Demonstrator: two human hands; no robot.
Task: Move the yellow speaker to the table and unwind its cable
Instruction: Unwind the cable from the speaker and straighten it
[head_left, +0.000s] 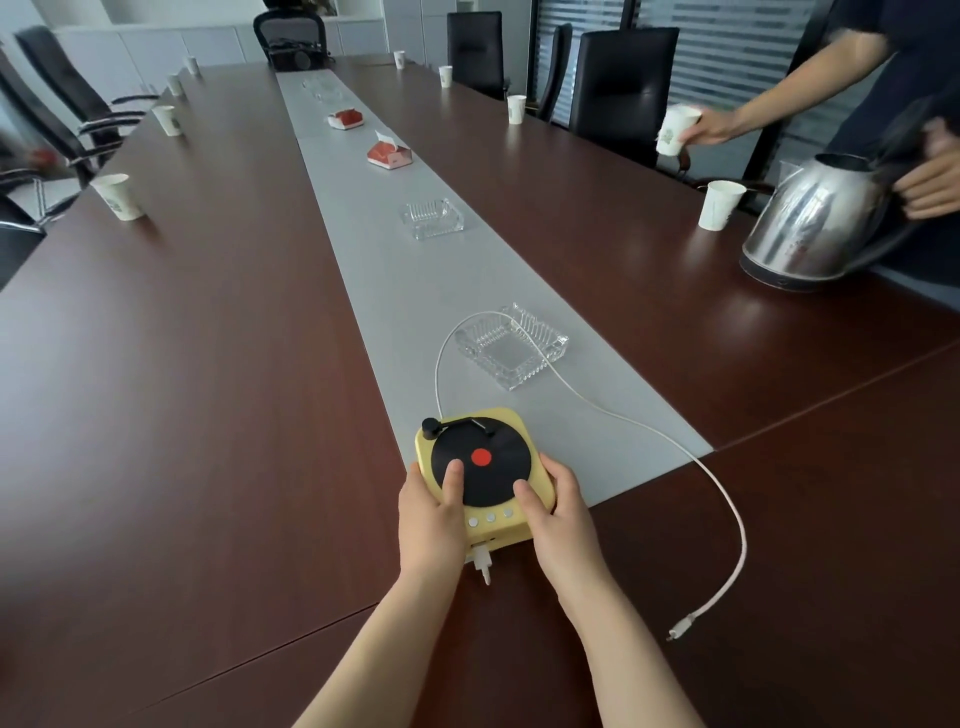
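My left hand and right hand hold the square yellow plastic speaker, fingers curled round it, on the dark wooden table. Its pale cable trails rightward, its free end nearest my right hand.

Yellow speaker, black disc, seemingly pinkish cable

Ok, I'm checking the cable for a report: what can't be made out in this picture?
Head view:
- Where the white cable enters the yellow speaker: hidden behind its far edge.
- Fingers of the left hand and right hand: under the speaker's sides.
- Print on the paper cups: too small.
- The other person's hand on the steel kettle: blurred, cut by the right edge.
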